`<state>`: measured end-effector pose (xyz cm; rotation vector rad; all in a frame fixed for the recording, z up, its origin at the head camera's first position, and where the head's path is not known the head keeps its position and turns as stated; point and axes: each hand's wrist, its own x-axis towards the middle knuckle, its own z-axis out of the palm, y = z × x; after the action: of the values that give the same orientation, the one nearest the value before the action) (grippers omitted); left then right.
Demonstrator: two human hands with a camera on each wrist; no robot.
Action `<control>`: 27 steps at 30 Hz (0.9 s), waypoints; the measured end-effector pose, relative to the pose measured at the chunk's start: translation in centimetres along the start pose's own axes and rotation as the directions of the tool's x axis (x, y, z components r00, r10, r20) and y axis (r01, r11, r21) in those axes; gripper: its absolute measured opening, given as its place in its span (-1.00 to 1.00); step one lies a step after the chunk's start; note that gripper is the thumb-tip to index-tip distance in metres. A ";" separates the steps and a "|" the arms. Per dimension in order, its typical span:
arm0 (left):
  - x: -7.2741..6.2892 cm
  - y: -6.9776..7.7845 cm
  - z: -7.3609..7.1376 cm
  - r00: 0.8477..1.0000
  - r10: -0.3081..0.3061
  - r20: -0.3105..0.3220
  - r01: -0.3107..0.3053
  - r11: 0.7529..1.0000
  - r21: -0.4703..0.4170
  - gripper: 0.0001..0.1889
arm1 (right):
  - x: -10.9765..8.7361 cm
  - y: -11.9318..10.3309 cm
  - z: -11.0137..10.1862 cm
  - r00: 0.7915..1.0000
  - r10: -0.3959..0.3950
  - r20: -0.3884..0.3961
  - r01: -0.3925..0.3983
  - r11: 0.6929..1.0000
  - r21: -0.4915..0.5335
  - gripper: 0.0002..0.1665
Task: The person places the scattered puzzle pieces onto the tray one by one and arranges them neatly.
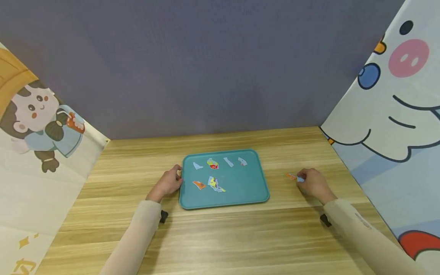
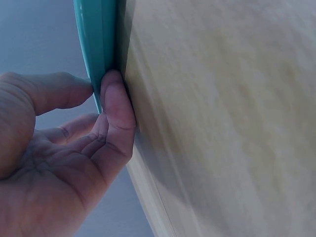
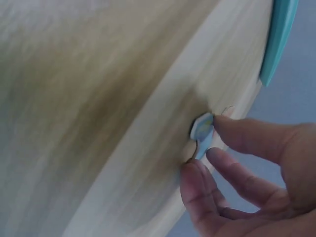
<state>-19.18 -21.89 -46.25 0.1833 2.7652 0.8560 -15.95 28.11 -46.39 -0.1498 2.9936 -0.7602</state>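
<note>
My left hand (image 1: 170,181) holds the left rim of a teal tray (image 1: 240,191). The left wrist view has the thumb against the outer side of the tray edge (image 2: 96,39) and a fingertip tucked low at the edge by the wood. On the tray lie several small irregular flat puzzle pieces, among them an orange piece (image 1: 198,185), a yellow-and-red piece (image 1: 212,164) and a yellow-and-blue piece (image 1: 214,183). Right of the tray, my right hand (image 1: 313,185) pinches a light-blue puzzle piece (image 3: 202,127) close over the table. An orange piece (image 1: 291,176) shows just beyond its fingertips.
The wooden table (image 1: 220,236) runs back to a grey partition (image 1: 206,68). White panels with cartoon prints, a left panel (image 1: 27,183) and a right panel (image 1: 371,110), border the sides. Dark wrist devices show under both sleeves.
</note>
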 end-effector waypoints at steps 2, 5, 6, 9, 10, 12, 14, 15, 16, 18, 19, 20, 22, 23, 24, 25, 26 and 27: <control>0.1 -0.1 0.1 1.000 0.000 -0.001 0.000 1.000 0.003 -0.53 | 0.1 -0.1 0.1 1.000 -0.006 -0.016 0.006 1.000 -0.002 -0.68; 0.1 -0.1 0.1 1.000 -0.003 -0.003 0.003 1.000 0.005 -0.53 | 0.2 -0.1 0.2 1.000 -0.007 -0.021 0.007 1.000 -0.008 -0.71; 0.1 0.0 0.1 1.000 -0.002 -0.002 0.002 1.000 0.007 -0.53 | 0.2 -0.1 0.2 1.000 -0.003 -0.018 0.003 1.000 -0.009 -0.71; 0.1 0.0 0.0 1.000 -0.002 -0.002 0.002 1.000 0.006 -0.53 | 0.4 0.0 0.1 1.000 0.013 -0.003 -0.013 1.000 -0.004 -0.71; 0.1 -0.1 0.0 1.000 -0.001 -0.003 0.001 1.000 0.008 -0.53 | 0.4 0.0 0.1 1.000 0.022 0.003 -0.022 1.000 -0.002 -0.72; 0.2 -0.1 0.1 1.000 -0.002 -0.003 0.002 1.000 0.007 -0.53 | 0.5 0.0 0.1 0.999 0.033 0.006 -0.033 0.999 0.002 -0.73; 0.2 -0.2 0.1 1.000 -0.005 -0.003 0.005 1.000 0.002 -0.53 | 0.6 0.0 0.2 0.999 0.044 0.006 -0.044 0.999 0.006 -0.73; 0.2 -0.2 0.2 1.000 -0.003 -0.002 0.003 1.000 0.001 -0.52 | 0.7 0.0 0.3 0.999 0.050 0.005 -0.050 0.999 0.008 -0.73; 0.2 -0.2 0.2 1.000 0.000 -0.001 0.000 1.000 0.001 -0.52 | 0.7 0.0 0.3 0.998 0.055 0.004 -0.055 0.998 0.012 -0.72; 0.1 -0.2 0.2 1.000 0.000 0.001 0.000 1.000 -0.001 -0.52 | 0.7 0.0 0.5 0.998 0.060 0.000 -0.060 0.998 0.020 -0.70; 0.1 -0.2 0.2 1.000 -0.002 0.002 0.002 1.000 -0.003 -0.52 | 0.7 0.1 0.6 0.998 0.059 -0.001 -0.059 0.998 0.023 -0.69; 0.1 -0.2 0.2 1.000 -0.002 0.003 0.002 1.000 -0.001 -0.52 | 0.7 0.1 0.6 0.998 0.058 -0.002 -0.058 0.998 0.025 -0.67; 0.1 -0.1 0.2 1.000 -0.003 0.005 0.003 1.000 0.000 -0.52 | 0.7 0.2 0.7 0.998 0.055 -0.003 -0.055 0.998 0.026 -0.64; 0.1 -0.1 0.1 1.000 -0.006 0.005 0.006 1.000 0.001 -0.52 | 0.7 0.2 0.7 0.998 0.055 -0.003 -0.055 0.998 0.028 -0.63; 0.0 -0.1 0.1 1.000 -0.008 0.004 0.008 1.000 -0.001 -0.52 | 0.7 0.2 0.7 0.998 0.055 -0.004 -0.055 0.998 0.029 -0.62; 0.0 -0.1 0.1 1.000 -0.006 0.006 0.006 1.000 -0.003 -0.52 | 0.7 0.1 0.7 0.998 0.060 0.001 -0.060 0.998 0.029 -0.62; 0.1 -0.1 0.0 1.000 -0.004 0.007 0.004 1.000 -0.005 -0.52 | 0.7 0.1 0.6 0.998 0.062 0.004 -0.062 0.998 0.029 -0.62; 0.1 -0.1 0.0 1.000 -0.004 0.007 0.004 1.000 -0.007 -0.52 | 0.7 0.0 0.6 0.998 0.065 0.007 -0.065 0.997 0.028 -0.63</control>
<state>-19.22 -21.92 -46.31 0.1795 2.7549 0.8622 -16.57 27.75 -46.92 -0.0528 2.9642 -0.7938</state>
